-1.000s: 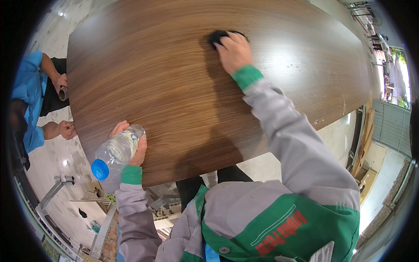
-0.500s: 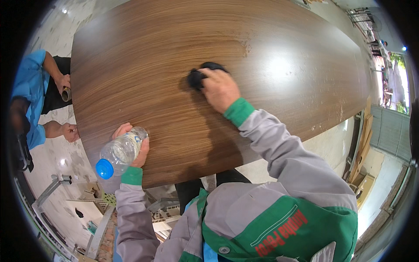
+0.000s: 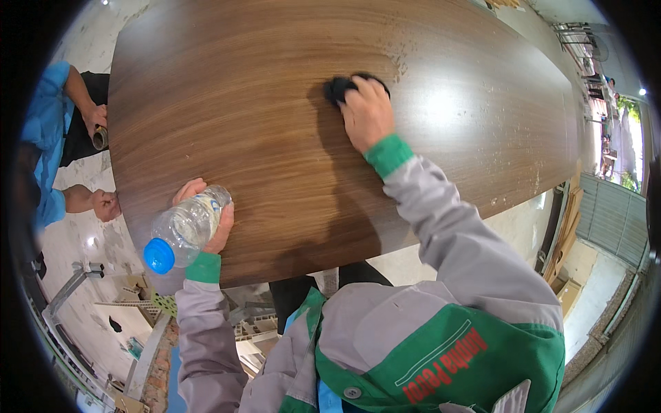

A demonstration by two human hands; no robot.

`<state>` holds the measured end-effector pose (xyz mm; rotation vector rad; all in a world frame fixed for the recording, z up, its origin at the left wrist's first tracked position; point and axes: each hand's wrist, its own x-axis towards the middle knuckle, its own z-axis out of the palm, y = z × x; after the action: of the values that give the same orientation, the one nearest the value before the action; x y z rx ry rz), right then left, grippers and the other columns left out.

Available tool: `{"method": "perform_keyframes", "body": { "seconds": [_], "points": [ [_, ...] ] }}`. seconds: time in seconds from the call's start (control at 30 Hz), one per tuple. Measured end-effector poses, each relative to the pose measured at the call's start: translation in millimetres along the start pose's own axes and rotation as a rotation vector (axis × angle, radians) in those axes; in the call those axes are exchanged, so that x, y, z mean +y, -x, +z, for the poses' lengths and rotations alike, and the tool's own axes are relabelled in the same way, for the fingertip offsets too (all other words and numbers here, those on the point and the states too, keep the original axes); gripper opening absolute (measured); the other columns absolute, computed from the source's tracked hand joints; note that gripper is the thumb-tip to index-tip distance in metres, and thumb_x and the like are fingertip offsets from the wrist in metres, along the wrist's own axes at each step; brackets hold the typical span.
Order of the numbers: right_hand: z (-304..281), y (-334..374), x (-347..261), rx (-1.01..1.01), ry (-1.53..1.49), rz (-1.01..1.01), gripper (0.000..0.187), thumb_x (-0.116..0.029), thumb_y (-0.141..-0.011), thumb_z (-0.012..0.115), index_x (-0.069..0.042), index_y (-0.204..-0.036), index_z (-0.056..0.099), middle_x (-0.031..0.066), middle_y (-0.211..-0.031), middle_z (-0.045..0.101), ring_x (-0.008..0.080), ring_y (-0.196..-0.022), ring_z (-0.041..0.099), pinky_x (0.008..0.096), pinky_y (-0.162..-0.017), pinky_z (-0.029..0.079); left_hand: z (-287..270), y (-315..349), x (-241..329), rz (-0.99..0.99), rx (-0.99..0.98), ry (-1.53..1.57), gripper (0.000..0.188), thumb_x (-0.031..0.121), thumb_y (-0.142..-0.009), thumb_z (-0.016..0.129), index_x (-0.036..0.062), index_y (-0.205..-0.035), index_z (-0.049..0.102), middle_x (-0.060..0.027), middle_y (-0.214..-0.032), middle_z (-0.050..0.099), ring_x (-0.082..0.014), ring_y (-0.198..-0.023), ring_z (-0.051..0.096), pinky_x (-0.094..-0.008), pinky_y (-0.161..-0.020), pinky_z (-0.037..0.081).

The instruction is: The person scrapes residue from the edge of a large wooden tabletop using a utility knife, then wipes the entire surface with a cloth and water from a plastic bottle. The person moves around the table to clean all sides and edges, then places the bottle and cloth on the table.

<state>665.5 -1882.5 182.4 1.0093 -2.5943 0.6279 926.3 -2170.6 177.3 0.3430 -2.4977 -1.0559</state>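
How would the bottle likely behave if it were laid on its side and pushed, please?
The bottle would probably roll, as it looks round. It seems to be thin, clear plastic, so it may well give if squeezed hard. It is likely fairly light, since the left hand alone holds it.

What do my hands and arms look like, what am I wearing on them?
Your left hand and right hand are bare, without gloves. Both arms wear long, wrinkled grey sleeves ending in plain green cuffs.
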Motion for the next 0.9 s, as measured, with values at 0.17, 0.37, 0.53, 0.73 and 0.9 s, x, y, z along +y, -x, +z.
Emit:
{"method": "perform_keyframes", "body": {
  "seconds": [0.17,0.37,0.53,0.73,0.9],
  "points": [
    [-19.1,33.9,3.0,-0.18,-0.011,0.069,0.018,-0.016,-0.093,0.069,0.001,-0.099,0.071,0.0211,-0.141,0.062,0.0395,-0.118,0.063,0.0516,-0.103,0.05,-4.5,-5.6,0.5,0.065,0.004,-0.07,0.061,0.026,-0.078,0.086,0.0032,-0.128,0.06,-0.0171,-0.132,0.061,-0.0334,-0.122,0.058,-0.0465,-0.106,0.047],
    [-0.5,-58.3,-44.6,-0.51,0.223,-0.126,0.038,-0.037,-0.104,0.058,-0.003,-0.105,0.075,0.0206,-0.154,0.054,0.0375,-0.122,0.064,0.0481,-0.106,0.05,5.0,-7.1,-1.0,-0.011,0.031,0.027,0.06,0.024,-0.077,0.087,0.0046,-0.127,0.061,-0.0169,-0.131,0.061,-0.034,-0.121,0.059,-0.047,-0.106,0.047],
    [-29.8,-12.0,-2.7,-0.51,0.252,0.074,0.026,-0.025,-0.101,0.061,-0.006,-0.106,0.078,0.0199,-0.15,0.056,0.0336,-0.132,0.06,0.0487,-0.116,0.044,-2.4,-7.2,2.3,0.046,0.024,-0.017,0.06,0.026,-0.079,0.086,0.0047,-0.129,0.06,-0.017,-0.132,0.061,-0.0338,-0.122,0.058,-0.0476,-0.106,0.047],
    [-0.1,-129.9,53.0,-0.517,0.344,0.076,0.027,-0.025,-0.103,0.056,-0.011,-0.113,0.078,0.0136,-0.108,0.078,0.0309,-0.098,0.075,0.0417,-0.085,0.062,12.8,-27.6,11.5,0.095,0.012,0.007,0.06,0.027,-0.08,0.085,0.0045,-0.129,0.06,-0.0169,-0.132,0.06,-0.0338,-0.12,0.059,-0.0475,-0.105,0.047],
    [-7.0,19.0,-88.7,-0.527,-0.377,-0.371,0.025,-0.031,-0.089,0.071,-0.01,-0.098,0.08,0.0219,-0.145,0.059,0.0322,-0.124,0.065,0.0494,-0.104,0.053,8.8,-12.3,9.0,-0.086,0.077,0.1,0.059,0.017,-0.078,0.087,0.0032,-0.129,0.06,-0.0144,-0.129,0.061,-0.0276,-0.117,0.06,-0.041,-0.102,0.049]
  ]
}}
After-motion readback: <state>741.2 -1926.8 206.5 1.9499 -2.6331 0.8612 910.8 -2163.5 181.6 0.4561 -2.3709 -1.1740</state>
